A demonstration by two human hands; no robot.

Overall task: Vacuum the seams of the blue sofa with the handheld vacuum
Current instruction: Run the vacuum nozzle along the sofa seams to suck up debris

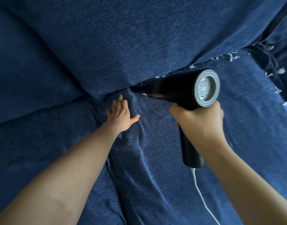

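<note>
The blue sofa [139,38] fills the whole view. Its back cushion meets the seat along a diagonal seam [180,71]. My right hand [199,122] grips the handle of a black handheld vacuum [177,90] with a grey round rear vent. The vacuum's narrow nozzle tip [134,90] is pushed into the seam near the middle. My left hand [121,113] lies flat with fingers spread on the seat fabric, just left of and below the nozzle. White scraps of debris [230,56] lie along the seam to the right of the vacuum.
A white cord [202,197] trails from the base of the vacuum handle down to the bottom edge. More white debris [280,71] is scattered on the seat at the right. The seat cover is wrinkled around my left forearm. A second seam [42,109] runs off to the left.
</note>
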